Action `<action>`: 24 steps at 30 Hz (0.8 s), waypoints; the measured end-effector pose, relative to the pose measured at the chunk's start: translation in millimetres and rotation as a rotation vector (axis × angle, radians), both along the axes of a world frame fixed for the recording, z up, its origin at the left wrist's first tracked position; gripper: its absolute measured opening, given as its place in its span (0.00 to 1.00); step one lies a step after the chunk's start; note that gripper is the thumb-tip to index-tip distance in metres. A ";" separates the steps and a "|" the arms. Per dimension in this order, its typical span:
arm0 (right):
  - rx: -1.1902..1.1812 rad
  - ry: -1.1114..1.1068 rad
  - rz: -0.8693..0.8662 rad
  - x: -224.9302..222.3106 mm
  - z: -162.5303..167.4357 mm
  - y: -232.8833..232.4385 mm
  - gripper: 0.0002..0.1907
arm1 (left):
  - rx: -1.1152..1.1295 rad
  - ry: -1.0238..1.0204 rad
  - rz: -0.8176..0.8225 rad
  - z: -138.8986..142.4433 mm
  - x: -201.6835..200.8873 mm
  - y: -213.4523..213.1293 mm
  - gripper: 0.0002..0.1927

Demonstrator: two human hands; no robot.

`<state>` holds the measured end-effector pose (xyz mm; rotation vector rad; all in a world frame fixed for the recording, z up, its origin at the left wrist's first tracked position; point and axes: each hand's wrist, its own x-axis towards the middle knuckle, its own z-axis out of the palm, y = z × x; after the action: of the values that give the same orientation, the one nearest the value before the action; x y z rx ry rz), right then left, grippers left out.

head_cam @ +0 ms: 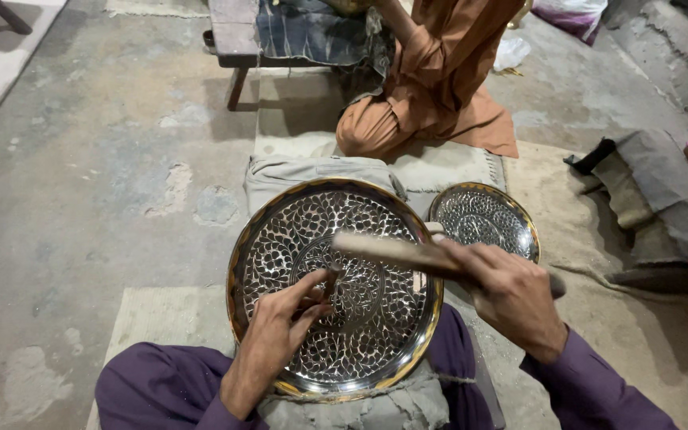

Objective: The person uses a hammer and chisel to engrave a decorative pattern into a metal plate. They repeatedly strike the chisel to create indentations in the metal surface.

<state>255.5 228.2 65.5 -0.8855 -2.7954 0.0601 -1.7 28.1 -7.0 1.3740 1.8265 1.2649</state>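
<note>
A: The left hand (276, 334) pinches a thin punch (330, 280), tip on the tray (280, 239) beneath its fingers.

B: And the right hand (511, 296) grips a wooden mallet (392, 252), head poised just above the punch.

A: Best kept upright, I'd say, with light taps.

B: The tray's round, shiny, leaf-patterned metal with a brass rim; a smaller plate (483, 219) lies beyond the right hand.
</note>
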 end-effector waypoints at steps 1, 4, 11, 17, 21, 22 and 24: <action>-0.056 0.097 -0.017 0.0 0.1 1.1 0.36 | 0.020 0.007 0.003 -0.8 0.1 0.2 0.26; -0.272 0.460 0.313 -0.7 -0.1 5.1 0.36 | -0.037 0.015 0.008 -5.5 -0.3 2.3 0.26; -0.221 0.285 0.139 -1.4 -8.6 1.2 0.32 | -0.022 0.017 -0.002 -7.9 -0.5 0.4 0.26; -0.079 0.069 0.054 2.8 -18.4 6.4 0.34 | -0.077 -0.003 -0.022 -0.5 0.0 1.4 0.26; -0.110 0.173 0.198 4.9 -23.2 10.9 0.33 | 0.035 0.023 -0.015 0.3 0.4 -0.9 0.26; 0.010 0.016 0.172 4.8 -23.7 11.6 0.32 | 0.039 0.026 -0.013 0.0 0.6 -0.7 0.27; -0.044 0.051 0.043 3.9 -24.4 10.7 0.32 | 0.026 0.031 -0.018 -0.3 -0.4 0.1 0.26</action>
<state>259.4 238.8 41.0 -0.8213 -2.7758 0.1496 -2.1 28.2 -7.3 1.4280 1.8205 1.2689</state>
